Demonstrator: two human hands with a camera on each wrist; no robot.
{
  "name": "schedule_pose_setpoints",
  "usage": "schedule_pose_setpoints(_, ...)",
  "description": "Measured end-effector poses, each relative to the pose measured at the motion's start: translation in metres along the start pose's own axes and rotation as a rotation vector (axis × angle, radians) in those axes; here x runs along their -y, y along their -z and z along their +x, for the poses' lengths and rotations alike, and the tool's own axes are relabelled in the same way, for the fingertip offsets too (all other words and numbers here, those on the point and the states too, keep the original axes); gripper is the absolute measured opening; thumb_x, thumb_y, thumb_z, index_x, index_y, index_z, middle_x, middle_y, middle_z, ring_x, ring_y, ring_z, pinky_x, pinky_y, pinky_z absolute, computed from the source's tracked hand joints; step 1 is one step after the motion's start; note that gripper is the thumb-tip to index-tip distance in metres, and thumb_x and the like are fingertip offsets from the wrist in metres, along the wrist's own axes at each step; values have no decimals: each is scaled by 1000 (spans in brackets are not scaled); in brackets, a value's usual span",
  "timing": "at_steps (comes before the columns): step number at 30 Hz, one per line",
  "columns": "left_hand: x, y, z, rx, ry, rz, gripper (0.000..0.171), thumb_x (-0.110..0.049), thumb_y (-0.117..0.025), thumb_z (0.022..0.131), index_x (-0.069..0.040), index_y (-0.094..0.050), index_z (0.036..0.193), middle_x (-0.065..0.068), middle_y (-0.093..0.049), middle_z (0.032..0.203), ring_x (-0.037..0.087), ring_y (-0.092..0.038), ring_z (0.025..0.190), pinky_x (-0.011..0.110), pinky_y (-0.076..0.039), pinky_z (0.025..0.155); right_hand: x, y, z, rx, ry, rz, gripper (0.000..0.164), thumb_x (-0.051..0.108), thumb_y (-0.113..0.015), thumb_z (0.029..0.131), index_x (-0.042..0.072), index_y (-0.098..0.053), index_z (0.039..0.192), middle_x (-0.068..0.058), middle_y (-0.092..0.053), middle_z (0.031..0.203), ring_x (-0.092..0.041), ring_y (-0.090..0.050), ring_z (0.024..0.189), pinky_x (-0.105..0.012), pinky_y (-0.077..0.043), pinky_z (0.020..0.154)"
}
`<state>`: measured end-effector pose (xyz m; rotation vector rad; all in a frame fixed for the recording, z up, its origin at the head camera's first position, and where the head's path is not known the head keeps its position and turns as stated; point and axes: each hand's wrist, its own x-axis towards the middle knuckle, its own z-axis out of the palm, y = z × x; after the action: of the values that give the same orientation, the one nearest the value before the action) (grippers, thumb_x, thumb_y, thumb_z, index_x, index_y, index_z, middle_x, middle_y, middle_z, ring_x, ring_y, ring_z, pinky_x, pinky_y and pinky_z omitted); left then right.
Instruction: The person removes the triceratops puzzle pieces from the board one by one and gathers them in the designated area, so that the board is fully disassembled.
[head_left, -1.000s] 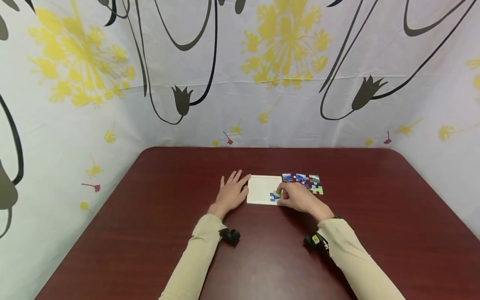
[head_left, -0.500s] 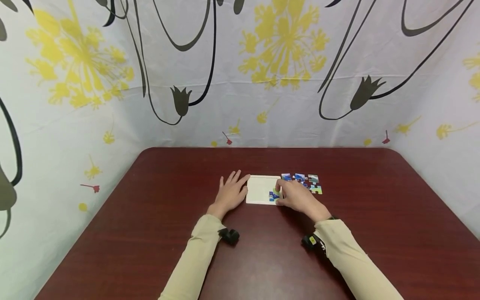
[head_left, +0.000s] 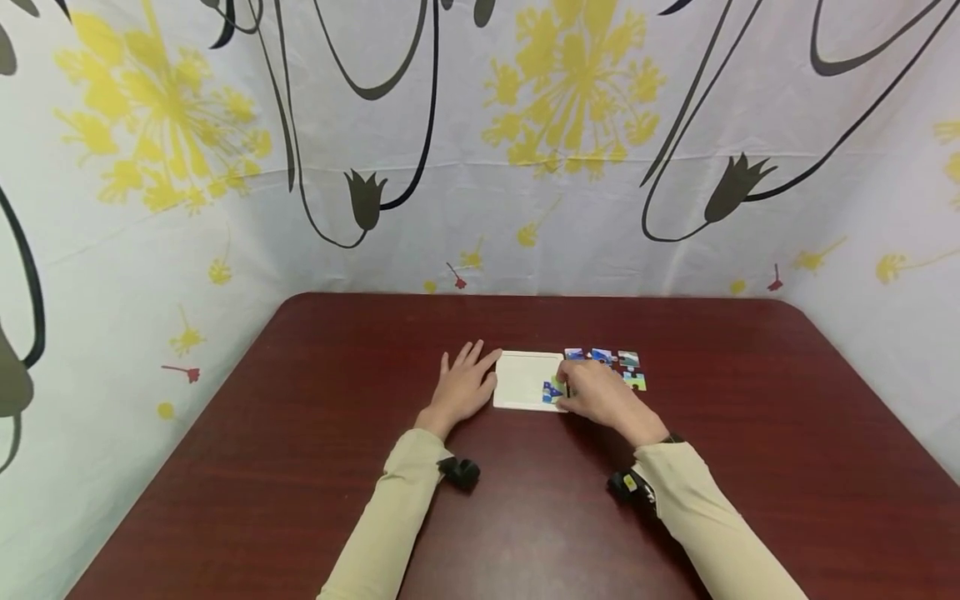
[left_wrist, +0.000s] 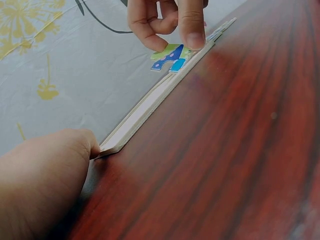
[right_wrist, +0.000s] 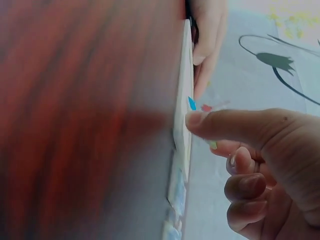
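Observation:
My right hand (head_left: 600, 398) pinches a blue and green jigsaw puzzle piece (left_wrist: 170, 57) between thumb and curled fingers at the near right corner of a cream puzzle tray (head_left: 521, 379). In the left wrist view the piece tilts up at the tray's rim; my fingers cover part of it. Whether it is a single piece or joined ones, I cannot tell. My left hand (head_left: 459, 390) lies with its fingers spread beside the tray, thumb and index finger touching its left edge.
Several loose jigsaw pieces (head_left: 628, 359) lie just right of the tray, partly behind my right hand. All of it is on a dark red wooden table (head_left: 360, 350). A patterned cloth (head_left: 480, 208) hangs beyond the table's far edge.
The puzzle piece has shifted very slightly to the right within the tray, along with my right fingertips. My left hand stays in place at the tray's left edge.

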<state>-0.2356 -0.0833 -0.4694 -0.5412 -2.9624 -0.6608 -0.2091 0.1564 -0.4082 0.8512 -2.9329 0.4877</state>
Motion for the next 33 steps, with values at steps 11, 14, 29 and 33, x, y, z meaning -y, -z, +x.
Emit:
schedule_pose_setpoints(11,1,-1,-2,-1,12,5,47,-34,-33,99,-27,-35,145,7,-22,152,25,-13,140,57,-3,107,-40,39,-24,-97,-30,75,24,17,-74,75,1,-64,90,2,-51,65,-11,-43,55,-30,-38,54)
schedule_pose_setpoints(14,2,-1,-3,-2,19,12,47,-34,-33,99,-28,-35,145,7,-22,152,24,-13,140,57,-3,107,-55,44,-40,-54,-77,72,24,16,-73,78,0,-64,93,3,-48,65,-12,-41,55,-30,-35,54)
schedule_pose_setpoints(29,2,-1,-2,5,9,7,48,-34,-33,98,-27,-35,145,8,-23,152,25,-14,140,57,-4,107,-87,37,-63,134,-153,89,22,15,-74,77,2,-65,91,4,-48,62,-11,-43,56,-29,-37,56)
schedule_pose_setpoints(33,1,0,-2,-5,2,-3,47,-33,-34,99,-26,-36,145,8,-23,151,25,-14,140,57,-3,107,-86,34,-63,140,-154,89,21,14,-74,76,1,-66,91,3,-50,63,-12,-44,56,-30,-39,56)
